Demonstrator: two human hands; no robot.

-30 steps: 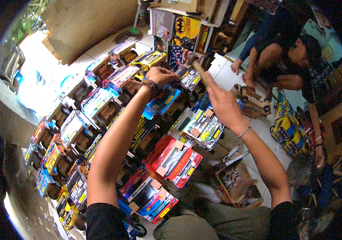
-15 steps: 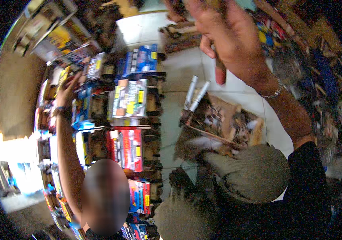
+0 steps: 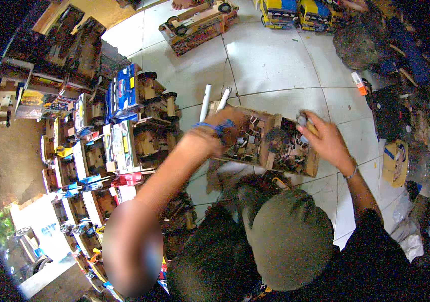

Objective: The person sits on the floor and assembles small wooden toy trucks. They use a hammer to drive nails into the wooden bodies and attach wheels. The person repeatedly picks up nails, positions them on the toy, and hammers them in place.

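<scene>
A shallow wooden box [image 3: 271,151] with compartments full of small wooden and dark parts lies on the white tiled floor in front of me. My left hand [image 3: 229,127], with a blue band at the wrist, reaches down into the box's left compartment; it is blurred and its fingers are hidden. My right hand [image 3: 323,141] hovers over the box's right end, closed around a small tool [image 3: 303,121] with a grey tip and yellowish handle. Two white tubes [image 3: 206,100] lie just beyond the box.
Rows of boxed wooden toy trucks [image 3: 124,136] are stacked along my left. Another toy truck [image 3: 197,22] stands at the far side, yellow ones [image 3: 295,10] at the top right. A small orange bottle [image 3: 358,83] and dark clutter lie right. My knee [image 3: 290,241] is below the box.
My view has swung down from the stacked trucks. My left hand has left the trucks and come to the wooden box; my right hand has dropped from in front of me to the box's right end.
</scene>
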